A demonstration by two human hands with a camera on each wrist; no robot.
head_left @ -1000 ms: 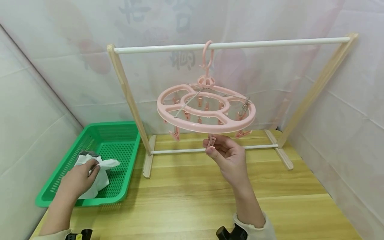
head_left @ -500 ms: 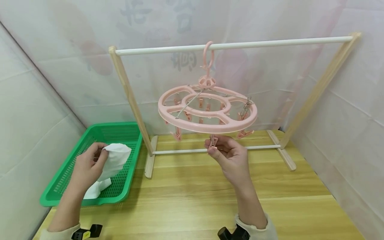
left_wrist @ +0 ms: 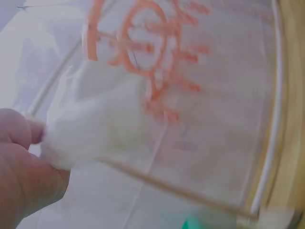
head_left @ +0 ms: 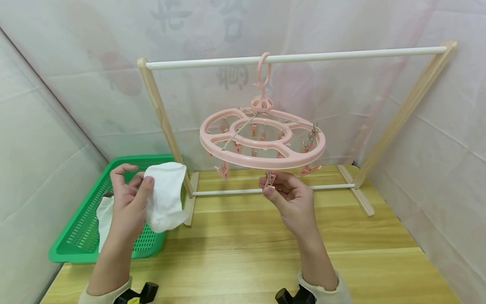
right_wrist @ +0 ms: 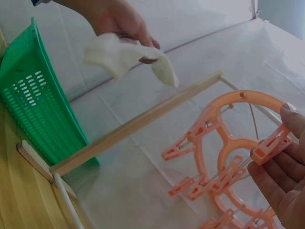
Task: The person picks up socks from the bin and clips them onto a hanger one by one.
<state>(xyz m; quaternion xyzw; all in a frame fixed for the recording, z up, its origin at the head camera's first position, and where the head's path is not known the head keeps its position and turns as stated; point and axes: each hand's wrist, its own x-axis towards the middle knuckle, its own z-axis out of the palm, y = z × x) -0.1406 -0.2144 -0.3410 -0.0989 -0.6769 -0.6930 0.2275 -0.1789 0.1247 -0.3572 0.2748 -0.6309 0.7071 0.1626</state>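
In the head view my left hand pinches a small white cloth between thumb and fingers, in front of the green basket's right side. The cloth hangs down, blurred in the left wrist view; its exact kind is unclear. My right hand holds a pink clothespin at the front of a pink oval clip hanger. In the right wrist view, thumb and fingers grip that clothespin by its sides. Several other clothespins dangle from the hanger's ring.
The hanger hooks over the white top bar of a wooden-legged rack. At the left, a green basket holds another white cloth and a bit of something grey. Underneath lies a wood-grain table; pale fabric walls surround it.
My left hand has lifted the white cloth out of the basket and carried it rightward toward the hanger. My right hand stays on the same clothespin.
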